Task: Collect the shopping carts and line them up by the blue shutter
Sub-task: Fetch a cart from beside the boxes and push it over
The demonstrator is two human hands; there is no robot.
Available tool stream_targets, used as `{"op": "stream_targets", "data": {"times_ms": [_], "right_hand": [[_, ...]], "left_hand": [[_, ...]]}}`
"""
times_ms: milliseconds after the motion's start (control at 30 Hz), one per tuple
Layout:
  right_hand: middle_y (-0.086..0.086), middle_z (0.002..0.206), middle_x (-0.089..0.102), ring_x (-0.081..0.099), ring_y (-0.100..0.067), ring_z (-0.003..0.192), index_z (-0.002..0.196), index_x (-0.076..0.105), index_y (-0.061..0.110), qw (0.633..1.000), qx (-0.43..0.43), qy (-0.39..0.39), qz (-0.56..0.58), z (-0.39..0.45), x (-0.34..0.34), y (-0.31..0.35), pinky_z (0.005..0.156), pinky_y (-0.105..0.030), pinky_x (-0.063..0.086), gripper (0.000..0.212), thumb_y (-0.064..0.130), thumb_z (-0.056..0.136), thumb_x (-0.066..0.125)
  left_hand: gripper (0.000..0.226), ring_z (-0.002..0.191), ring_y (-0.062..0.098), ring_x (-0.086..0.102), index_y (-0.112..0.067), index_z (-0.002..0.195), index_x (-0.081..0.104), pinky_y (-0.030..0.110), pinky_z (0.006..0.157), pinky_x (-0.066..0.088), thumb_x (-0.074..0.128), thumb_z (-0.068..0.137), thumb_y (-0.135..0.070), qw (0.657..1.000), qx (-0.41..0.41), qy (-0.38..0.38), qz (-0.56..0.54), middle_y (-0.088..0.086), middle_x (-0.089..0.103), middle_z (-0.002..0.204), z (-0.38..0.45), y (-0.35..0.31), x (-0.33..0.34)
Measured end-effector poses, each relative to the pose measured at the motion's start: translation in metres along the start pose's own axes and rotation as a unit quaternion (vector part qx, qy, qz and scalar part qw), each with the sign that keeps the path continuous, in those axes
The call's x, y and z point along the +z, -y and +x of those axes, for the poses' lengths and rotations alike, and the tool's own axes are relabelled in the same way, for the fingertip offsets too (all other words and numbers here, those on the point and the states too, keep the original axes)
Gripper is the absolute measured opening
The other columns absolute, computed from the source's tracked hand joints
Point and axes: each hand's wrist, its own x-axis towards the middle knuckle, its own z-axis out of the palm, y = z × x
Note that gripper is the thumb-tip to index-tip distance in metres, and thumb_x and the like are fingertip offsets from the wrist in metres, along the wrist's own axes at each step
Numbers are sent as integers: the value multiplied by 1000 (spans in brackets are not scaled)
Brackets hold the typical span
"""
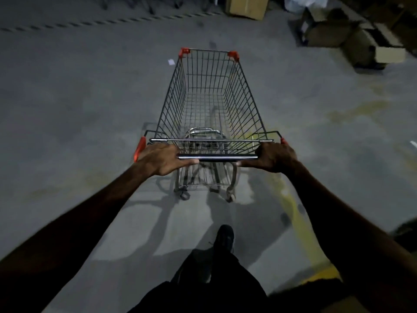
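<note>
Gripping the push bar [217, 157] at both ends: my left hand [161, 158] and right hand [274, 157] each wrap it, fingers curled round. The shopping cart [211, 98] lies straight ahead of the grip, long axis running away from me, nose toward the cardboard boxes [352, 35]. Both hands equally near. I can't see the blue shutter, so heading is a guess.

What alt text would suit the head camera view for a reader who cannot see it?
Both hands, left hand and right hand, grip the metal handle bar of an empty wire shopping cart with red corner caps on a grey concrete floor. Brown cardboard boxes lie ahead on the right.
</note>
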Motion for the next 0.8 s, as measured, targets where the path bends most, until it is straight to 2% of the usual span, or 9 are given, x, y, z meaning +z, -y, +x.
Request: {"op": "stream_targets", "data": {"times_ms": [100, 167, 267, 333, 400, 533, 600, 700, 800], "right_hand": [[-3, 104, 79, 72, -26, 110, 89, 79, 26, 999, -40, -11, -14, 48, -14, -8, 119, -61, 34, 110, 118, 58, 27], [-2, 121, 78, 70, -26, 121, 107, 80, 30, 997, -66, -3, -24, 83, -24, -16, 121, -64, 30, 114, 118, 58, 26], [-1, 115, 79, 70, -24, 119, 96, 80, 26, 994, -98, -4, -42, 130, -40, -30, 121, -65, 30, 117, 119, 55, 21], [-1, 104, 80, 73, -23, 111, 85, 78, 23, 991, -121, -9, -52, 162, -49, -38, 121, -64, 32, 113, 118, 58, 22], [-1, 101, 79, 72, -22, 109, 80, 76, 23, 990, -133, 3, -43, 190, -61, -39, 123, -65, 29, 110, 118, 59, 25], [-1, 109, 79, 69, -23, 113, 69, 62, 29, 984, -168, 34, -46, 238, -87, -34, 125, -65, 22, 93, 115, 63, 28], [0, 110, 79, 69, -23, 115, 70, 64, 27, 982, -176, 35, -52, 265, -93, -35, 126, -65, 21, 98, 116, 60, 26], [2, 119, 78, 67, -23, 123, 80, 73, 28, 979, -187, 44, -60, 307, -105, -35, 127, -66, 19, 107, 119, 55, 22], [1, 118, 78, 66, -23, 126, 64, 57, 34, 972, -216, 53, -74, 344, -119, -32, 127, -65, 18, 87, 116, 60, 28]], "left_hand": [[119, 141, 31, 58, -48, 144, 64, 72, 126, 14, 9, 64, -117, 998, -47, 35, -20, 0, 67, 149, 22, 4, -13], [119, 144, 31, 55, -49, 143, 65, 74, 125, 8, 9, 63, -118, 995, -72, 51, -34, -3, 64, 153, 42, 3, -20], [111, 132, 28, 62, -38, 106, 76, 75, 124, 9, 10, 64, -117, 992, -96, 50, -63, -5, 74, 129, 70, 7, -29], [102, 124, 24, 64, -33, 88, 70, 74, 123, 13, 13, 70, -115, 991, -94, 38, -84, -9, 72, 111, 89, 14, -34], [96, 124, 24, 63, -32, 84, 67, 73, 122, 16, 15, 74, -112, 990, -97, 34, -91, -9, 71, 109, 106, 21, -40], [91, 134, 26, 60, -33, 86, 59, 70, 125, 20, 12, 76, -111, 989, -139, 14, -58, -2, 71, 133, 138, 34, -48], [90, 130, 27, 63, -34, 78, 54, 70, 123, 24, 8, 73, -112, 988, -146, 6, -53, 0, 73, 130, 152, 38, -51], [90, 129, 27, 63, -31, 73, 52, 71, 124, 19, 10, 74, -110, 983, -171, 2, -63, 1, 74, 127, 176, 41, -60], [95, 129, 27, 63, -29, 71, 54, 72, 125, 17, 9, 72, -112, 979, -192, -1, -72, 0, 75, 125, 200, 45, -69]]}}
